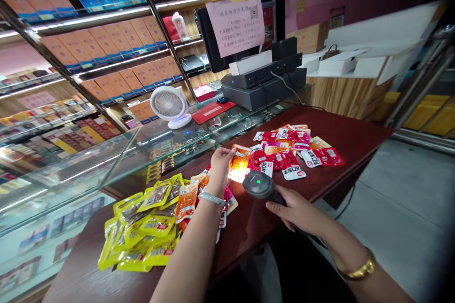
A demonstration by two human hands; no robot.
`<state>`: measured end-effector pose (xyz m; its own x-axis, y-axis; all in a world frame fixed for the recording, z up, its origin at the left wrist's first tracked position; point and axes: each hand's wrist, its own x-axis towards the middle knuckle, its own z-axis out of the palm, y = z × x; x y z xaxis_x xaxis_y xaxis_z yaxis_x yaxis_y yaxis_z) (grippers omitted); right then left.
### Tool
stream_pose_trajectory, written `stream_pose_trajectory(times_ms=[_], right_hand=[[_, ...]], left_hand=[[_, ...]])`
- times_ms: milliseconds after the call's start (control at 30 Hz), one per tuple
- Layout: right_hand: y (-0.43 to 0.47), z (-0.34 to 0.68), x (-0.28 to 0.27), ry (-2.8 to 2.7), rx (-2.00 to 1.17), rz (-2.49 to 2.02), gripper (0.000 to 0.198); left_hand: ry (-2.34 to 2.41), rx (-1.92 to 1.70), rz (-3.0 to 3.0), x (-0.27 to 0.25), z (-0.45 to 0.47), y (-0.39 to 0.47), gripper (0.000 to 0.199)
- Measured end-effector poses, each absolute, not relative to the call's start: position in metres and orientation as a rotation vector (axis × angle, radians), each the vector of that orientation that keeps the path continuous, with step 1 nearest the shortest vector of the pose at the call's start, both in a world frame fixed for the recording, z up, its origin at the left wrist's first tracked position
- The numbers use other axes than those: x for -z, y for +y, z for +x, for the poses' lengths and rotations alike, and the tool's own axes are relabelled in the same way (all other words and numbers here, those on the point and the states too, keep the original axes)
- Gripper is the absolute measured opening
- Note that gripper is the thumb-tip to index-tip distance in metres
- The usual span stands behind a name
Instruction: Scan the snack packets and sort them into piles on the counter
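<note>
My left hand (221, 164) pinches the edge of an orange snack packet (239, 162), holding it up over the dark red counter. Bright light from a black barcode scanner (259, 185) falls on that packet. My right hand (296, 208) is wrapped around the scanner's handle, and a green light glows on its head. Behind the lit packet lies a heap of red and orange packets (284, 154). Left of my left forearm is a pile of yellow snack packets (145, 227), with more orange packets (186, 202) beside it, partly hidden by the arm.
Beyond the counter (355, 128) runs a glass display case (138, 151) carrying a white fan (169, 105). A monitor with a pink paper sign (236, 23) stands above a black cash drawer (263, 90). Shelves of boxed goods (106, 42) fill the back left. A metal railing (423, 71) is at right.
</note>
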<state>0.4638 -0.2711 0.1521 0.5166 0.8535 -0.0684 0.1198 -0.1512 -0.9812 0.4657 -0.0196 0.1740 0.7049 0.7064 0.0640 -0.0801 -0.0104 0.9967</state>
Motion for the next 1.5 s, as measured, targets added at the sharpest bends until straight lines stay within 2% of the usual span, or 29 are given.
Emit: stream_pose_trajectory(times_ms=[167,300,400,567,700,767,900,1033,1167,1367,1500], right_hand=[[-0.276,0.469,-0.150,-0.800,-0.772,-1.652,0.044],[-0.279,0.474,-0.144,-0.783,-0.768,-1.674,0.043],[-0.281,0.477,-0.140,-0.778,-0.744,-1.693,0.043],[-0.281,0.478,-0.139,-0.796,-0.735,-1.738,0.042],[-0.276,0.475,-0.138,-0.810,-0.759,-1.726,0.044],[-0.273,0.472,-0.137,-0.811,-0.770,-1.713,0.048],[-0.265,0.468,-0.138,-0.834,-0.794,-1.692,0.053],[-0.261,0.466,-0.139,-0.859,-0.791,-1.708,0.050],[-0.258,0.466,-0.140,-0.836,-0.766,-1.673,0.046],[-0.255,0.462,-0.151,-0.732,-0.680,-1.599,0.043],[-0.256,0.462,-0.159,-0.671,-0.611,-1.545,0.040]], left_hand=[[0.604,-0.657,1.301,-0.161,0.491,-0.027,0.042],[0.597,-0.512,1.102,-0.155,0.517,-0.048,0.030],[0.547,-0.460,1.157,-0.153,0.524,-0.059,0.029],[0.488,-0.496,1.819,-0.157,0.497,-0.030,0.027],[0.878,-0.323,2.715,-0.169,0.452,0.021,0.035],[1.082,-0.232,2.902,-0.173,0.435,0.042,0.038],[1.197,-0.133,2.867,-0.170,0.424,0.068,0.039],[1.156,-0.129,2.765,-0.165,0.431,0.076,0.025],[1.084,-0.232,2.717,-0.168,0.438,0.073,0.019],[0.752,-0.601,2.607,-0.187,0.450,0.042,0.014],[0.594,-0.579,2.557,-0.199,0.456,0.007,0.014]])
